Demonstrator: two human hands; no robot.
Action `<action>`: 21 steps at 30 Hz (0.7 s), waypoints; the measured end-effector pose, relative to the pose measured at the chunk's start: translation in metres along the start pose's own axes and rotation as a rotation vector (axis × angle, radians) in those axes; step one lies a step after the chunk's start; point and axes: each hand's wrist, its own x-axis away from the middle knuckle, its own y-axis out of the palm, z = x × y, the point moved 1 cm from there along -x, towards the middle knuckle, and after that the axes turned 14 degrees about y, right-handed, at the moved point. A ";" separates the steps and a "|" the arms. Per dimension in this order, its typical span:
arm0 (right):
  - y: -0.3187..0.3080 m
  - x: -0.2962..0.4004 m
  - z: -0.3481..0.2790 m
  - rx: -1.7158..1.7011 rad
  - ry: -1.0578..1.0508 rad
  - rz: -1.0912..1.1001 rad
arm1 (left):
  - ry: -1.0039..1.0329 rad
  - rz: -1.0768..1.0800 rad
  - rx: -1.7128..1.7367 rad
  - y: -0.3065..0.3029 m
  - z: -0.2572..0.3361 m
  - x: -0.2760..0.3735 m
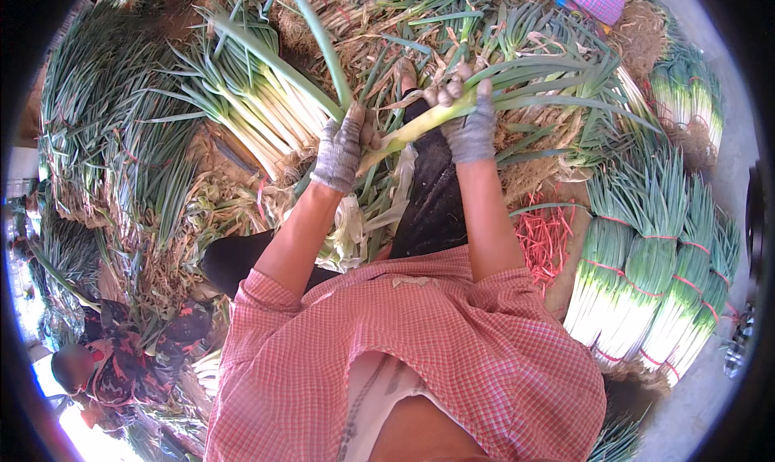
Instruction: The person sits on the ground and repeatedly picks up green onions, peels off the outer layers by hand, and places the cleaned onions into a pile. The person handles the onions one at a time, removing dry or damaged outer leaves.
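Observation:
My left hand (342, 144), in a grey knit glove with bare fingertips, is closed at the lower part of a green onion stalk, whose long leaves rise up and to the left. My right hand (469, 123), gloved alike, grips a thick green onion (433, 123) at the point where its pale stem turns to green leaves. That stem slants down-left across to my left hand, and its leaves spread right. Whether both hands are on one plant or two, I cannot tell. Several peeled green onions (266, 123) with white stems lie left of my left hand.
Tied bundles of green onions (654, 268) stand at the right, beside a heap of red ties (545, 238). Unpeeled green onions (121, 117) are piled at the left. Stripped leaves and husks (224, 213) lie around my legs. Another person (133, 365) is at the lower left.

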 end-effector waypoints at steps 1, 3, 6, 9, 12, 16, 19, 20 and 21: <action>-0.002 -0.007 -0.009 0.012 -0.025 0.060 | 0.027 -0.041 -0.284 -0.006 0.005 0.003; -0.017 -0.028 -0.040 0.073 -0.089 0.147 | 0.088 -0.128 -0.849 -0.014 0.017 0.017; -0.025 -0.057 -0.088 0.179 -0.186 0.259 | 0.101 -0.485 -1.498 -0.037 0.016 0.032; -0.007 -0.071 -0.119 0.263 -0.215 0.331 | -0.121 -0.471 -1.657 -0.067 0.011 0.053; -0.025 -0.089 -0.196 0.292 -0.299 0.421 | -0.255 -0.535 -1.740 -0.146 -0.014 0.089; -0.020 -0.094 -0.237 0.340 -0.298 0.321 | -0.656 -0.916 -1.842 -0.166 -0.036 0.123; 0.012 -0.090 -0.253 0.361 -0.369 0.405 | -0.709 -1.227 -1.658 -0.183 -0.058 0.142; 0.022 -0.091 -0.252 0.291 -0.462 0.613 | -0.690 -1.218 -1.539 -0.145 -0.042 0.127; 0.031 -0.083 -0.237 0.305 -0.421 0.419 | -0.484 -1.097 -1.550 -0.099 -0.026 0.116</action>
